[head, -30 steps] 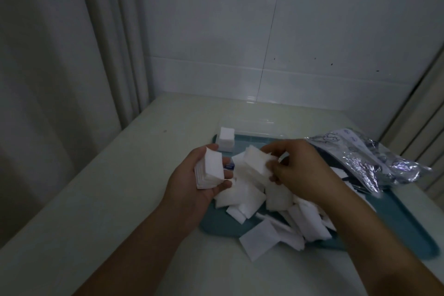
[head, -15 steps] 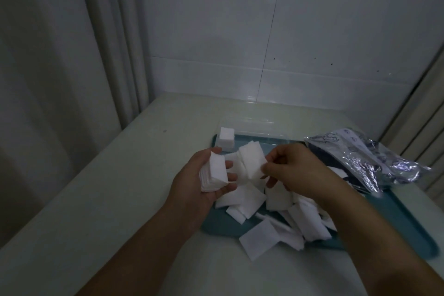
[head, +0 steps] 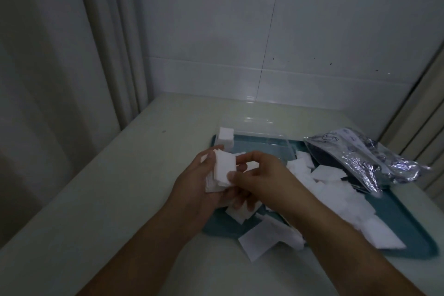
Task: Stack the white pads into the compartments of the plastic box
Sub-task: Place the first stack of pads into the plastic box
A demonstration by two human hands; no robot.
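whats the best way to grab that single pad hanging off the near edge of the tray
Pinch the loose pad by its near corner, coming from the table side toward the teal tray. That corner lies flat on bare table clear of the pile of pads, so a thumb and finger could probably slide under it without dragging others.

A pale table point(head: 101, 199) stands in the corner, against a white tiled wall point(head: 312, 31). On it lies a blue-green tray point(head: 406, 230), near the right edge. One white pad point(head: 258, 243) lies partly on the table and touches the front rim of the tray. A silver foil bag point(head: 374, 161) lies over the tray's right side.
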